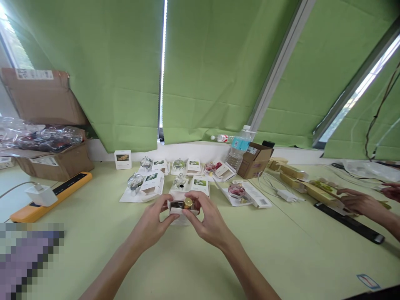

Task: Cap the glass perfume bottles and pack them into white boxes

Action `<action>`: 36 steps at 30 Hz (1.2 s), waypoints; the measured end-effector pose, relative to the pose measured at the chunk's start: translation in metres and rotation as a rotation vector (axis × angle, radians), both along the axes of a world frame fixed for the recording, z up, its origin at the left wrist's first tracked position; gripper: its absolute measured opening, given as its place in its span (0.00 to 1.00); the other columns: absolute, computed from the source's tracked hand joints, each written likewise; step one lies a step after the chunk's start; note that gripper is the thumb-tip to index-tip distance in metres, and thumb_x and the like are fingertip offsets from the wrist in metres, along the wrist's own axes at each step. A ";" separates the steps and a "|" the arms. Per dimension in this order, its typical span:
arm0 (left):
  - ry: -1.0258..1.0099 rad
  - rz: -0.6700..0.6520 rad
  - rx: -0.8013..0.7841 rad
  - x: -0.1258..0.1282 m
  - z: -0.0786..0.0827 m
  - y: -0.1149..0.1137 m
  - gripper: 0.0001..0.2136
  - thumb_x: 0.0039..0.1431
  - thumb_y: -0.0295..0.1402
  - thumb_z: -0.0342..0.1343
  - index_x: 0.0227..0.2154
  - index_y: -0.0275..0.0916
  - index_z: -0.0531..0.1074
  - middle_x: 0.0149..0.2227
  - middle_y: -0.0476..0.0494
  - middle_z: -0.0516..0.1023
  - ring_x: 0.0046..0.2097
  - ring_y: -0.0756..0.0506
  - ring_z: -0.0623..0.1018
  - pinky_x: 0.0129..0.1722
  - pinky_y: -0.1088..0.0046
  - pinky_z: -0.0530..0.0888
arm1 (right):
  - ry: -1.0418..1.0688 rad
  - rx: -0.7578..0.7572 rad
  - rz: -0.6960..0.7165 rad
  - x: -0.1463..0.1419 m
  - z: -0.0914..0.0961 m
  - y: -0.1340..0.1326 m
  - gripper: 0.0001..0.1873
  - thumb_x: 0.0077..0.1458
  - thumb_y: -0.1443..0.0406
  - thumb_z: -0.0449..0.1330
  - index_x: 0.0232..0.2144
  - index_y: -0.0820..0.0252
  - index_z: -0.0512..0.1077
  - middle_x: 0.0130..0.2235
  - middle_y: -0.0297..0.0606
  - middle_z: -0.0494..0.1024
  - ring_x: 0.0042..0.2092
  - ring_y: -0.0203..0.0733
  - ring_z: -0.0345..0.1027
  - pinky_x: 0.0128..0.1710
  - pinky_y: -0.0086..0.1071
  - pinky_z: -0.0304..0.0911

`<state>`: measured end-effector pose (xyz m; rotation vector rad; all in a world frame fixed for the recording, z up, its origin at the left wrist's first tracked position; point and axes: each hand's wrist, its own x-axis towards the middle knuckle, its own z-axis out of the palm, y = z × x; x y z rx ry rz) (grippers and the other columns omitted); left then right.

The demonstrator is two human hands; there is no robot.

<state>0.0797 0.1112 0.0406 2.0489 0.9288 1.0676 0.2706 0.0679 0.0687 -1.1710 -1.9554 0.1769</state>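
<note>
Between my two hands is a small white box (175, 211), its open top facing me. Inside it a gold-capped bottle (188, 203) and something dark show. My left hand (153, 221) grips the box's left end with thumb and fingers. On the right end, my right hand (208, 216) holds it the same way, thumb near the gold cap. Just beyond stand opened white boxes with clear glass ornaments, one glass ornament (180, 181) right behind my hands. To the right, a red-filled glass ornament (236, 190) lies on an opened white box (258, 196).
A closed white box (123, 159) stands at the back left. An orange power strip (70, 183) and a cardboard box (56, 162) of clear plastic are on the left. A water bottle (239, 148) stands behind. At right, another person's hand (359, 202) is above a black bar (348, 223).
</note>
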 end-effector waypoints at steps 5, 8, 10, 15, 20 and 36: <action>0.012 0.008 0.024 0.000 -0.001 0.001 0.12 0.60 0.34 0.53 0.46 0.48 0.63 0.46 0.51 0.73 0.44 0.48 0.75 0.49 0.64 0.74 | -0.036 0.027 0.029 0.000 0.003 0.000 0.12 0.57 0.68 0.56 0.44 0.55 0.66 0.35 0.37 0.70 0.36 0.43 0.62 0.37 0.35 0.61; 0.024 0.003 0.017 0.000 -0.001 0.000 0.12 0.60 0.34 0.53 0.46 0.48 0.63 0.46 0.51 0.73 0.44 0.48 0.75 0.50 0.64 0.74 | -0.050 0.044 0.048 -0.002 0.006 -0.001 0.10 0.57 0.69 0.55 0.43 0.56 0.66 0.35 0.37 0.70 0.36 0.43 0.62 0.39 0.37 0.60; 0.034 0.001 0.014 0.000 0.000 -0.001 0.12 0.60 0.35 0.54 0.46 0.48 0.63 0.45 0.51 0.74 0.44 0.48 0.75 0.50 0.64 0.74 | -0.056 0.055 0.059 -0.003 0.006 -0.001 0.10 0.57 0.69 0.55 0.42 0.56 0.66 0.36 0.38 0.71 0.37 0.43 0.62 0.40 0.37 0.60; 0.054 -0.001 0.021 -0.001 0.001 -0.001 0.12 0.60 0.36 0.53 0.46 0.49 0.63 0.45 0.52 0.73 0.44 0.47 0.75 0.49 0.65 0.74 | -0.089 0.055 0.063 -0.003 0.004 0.000 0.08 0.59 0.69 0.54 0.42 0.57 0.67 0.39 0.40 0.71 0.42 0.45 0.62 0.42 0.39 0.60; 0.059 -0.004 -0.012 -0.001 0.001 -0.002 0.12 0.61 0.38 0.53 0.47 0.49 0.62 0.47 0.51 0.72 0.46 0.46 0.74 0.50 0.64 0.73 | -0.195 0.049 0.024 -0.004 0.002 0.001 0.07 0.61 0.64 0.53 0.38 0.57 0.71 0.36 0.40 0.70 0.42 0.46 0.60 0.42 0.40 0.60; 0.081 -0.042 0.026 -0.001 0.000 -0.001 0.14 0.62 0.37 0.52 0.49 0.49 0.62 0.48 0.49 0.73 0.47 0.45 0.74 0.50 0.65 0.72 | -0.291 0.113 -0.081 -0.005 -0.002 -0.001 0.12 0.63 0.67 0.50 0.40 0.58 0.74 0.37 0.40 0.72 0.42 0.45 0.62 0.41 0.39 0.63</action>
